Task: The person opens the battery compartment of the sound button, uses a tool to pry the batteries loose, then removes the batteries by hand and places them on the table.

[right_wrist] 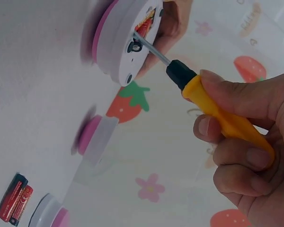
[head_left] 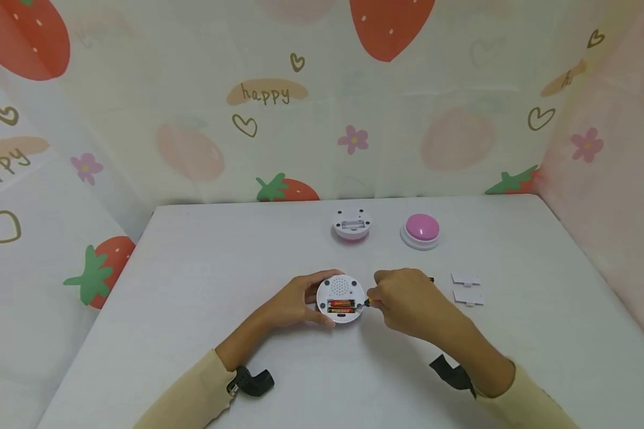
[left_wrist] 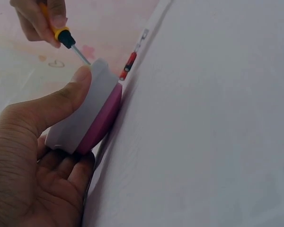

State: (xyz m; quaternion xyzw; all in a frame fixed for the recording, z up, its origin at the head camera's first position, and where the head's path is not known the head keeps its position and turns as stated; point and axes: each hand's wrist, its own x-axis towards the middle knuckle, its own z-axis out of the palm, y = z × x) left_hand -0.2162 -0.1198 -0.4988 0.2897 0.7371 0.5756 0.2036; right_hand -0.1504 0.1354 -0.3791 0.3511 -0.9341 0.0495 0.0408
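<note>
Upside down in front of me lies a pink-and-white push button [head_left: 341, 285], its white underside showing speaker holes and two red-and-black batteries [head_left: 341, 307] in the bay. My left hand [head_left: 292, 302] grips its side, thumb at the near rim and fingers round the far side. In my right hand [head_left: 408, 298] is a screwdriver [right_wrist: 227, 116] with a yellow handle and black collar, fingers curled round the handle. Its metal shaft slants down to the end of the battery bay. The left wrist view shows the button's pink dome [left_wrist: 102, 120] facing the table.
Behind stand an upturned push button [head_left: 352, 225] with a bare battery bay and an upright one [head_left: 421, 231]. Two white battery covers [head_left: 468, 297] lie at the right. Loose batteries [right_wrist: 14, 199] lie on the white table [head_left: 220, 250], mostly hidden behind my right hand in the head view.
</note>
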